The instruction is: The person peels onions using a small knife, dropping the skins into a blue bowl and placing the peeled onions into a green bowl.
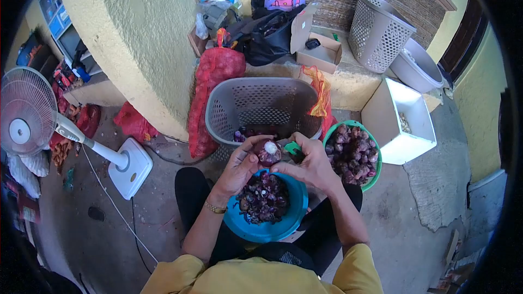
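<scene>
— Concrete floor against a yellow wall, person seated on it. Grip first?
— Left hand (pixel 239 169) is curled round a red onion (pixel 268 152), fingers closed on its left side. Right hand (pixel 313 166) is clenched on a green-handled tool (pixel 294 149). Probably a knife, but the blade is hidden, so can't confirm. Its thumb touches the onion's right side.
— Onion's position?
— Between both hands, held directly over the blue bowl (pixel 272 231) in the lap. Pale trimmed end faces up at the camera, so the long axis is roughly upright. The tool sits just right of the onion, handle pointing away to the right. Left hand has the fuller hold.
— Bowl contents?
— Dark purple peelings and scraps.
— Further out?
— Green bowl (pixel 375 179) heaped with onions, just beside the right hand. Grey basket (pixel 256 100) behind the hands, a few onions at the bottom. Red mesh sack (pixel 215 76) leans on the wall left of the basket. White box (pixel 400 149) right of the green bowl. Standing fan (pixel 24 111) far left, well apart.
</scene>
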The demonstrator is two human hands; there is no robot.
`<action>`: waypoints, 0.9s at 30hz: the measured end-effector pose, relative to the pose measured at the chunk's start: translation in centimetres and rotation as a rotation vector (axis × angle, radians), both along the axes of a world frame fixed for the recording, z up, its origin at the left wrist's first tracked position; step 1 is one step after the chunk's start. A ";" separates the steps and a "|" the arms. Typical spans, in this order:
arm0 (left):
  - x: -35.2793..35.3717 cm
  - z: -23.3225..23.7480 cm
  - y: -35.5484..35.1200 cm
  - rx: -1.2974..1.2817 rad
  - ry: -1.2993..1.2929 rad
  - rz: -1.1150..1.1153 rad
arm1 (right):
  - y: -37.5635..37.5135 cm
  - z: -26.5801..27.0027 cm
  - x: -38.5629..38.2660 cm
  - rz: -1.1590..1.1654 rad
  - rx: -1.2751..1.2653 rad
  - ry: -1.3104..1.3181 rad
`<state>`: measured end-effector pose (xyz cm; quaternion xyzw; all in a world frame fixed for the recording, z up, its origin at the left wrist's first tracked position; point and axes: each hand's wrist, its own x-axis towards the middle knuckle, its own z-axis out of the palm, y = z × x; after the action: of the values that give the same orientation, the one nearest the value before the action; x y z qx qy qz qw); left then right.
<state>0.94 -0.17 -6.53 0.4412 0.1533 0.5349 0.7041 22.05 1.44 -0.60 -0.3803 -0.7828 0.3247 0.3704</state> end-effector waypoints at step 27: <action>-1.6 -5.0 6.6 -0.144 0.024 -0.090 | 5.3 -4.8 -1.3 -0.256 0.293 -0.319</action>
<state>-0.69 6.47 -11.53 0.4021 0.1799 0.4851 0.7554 20.74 6.70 -5.40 -0.4651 -0.8155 0.0940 0.3315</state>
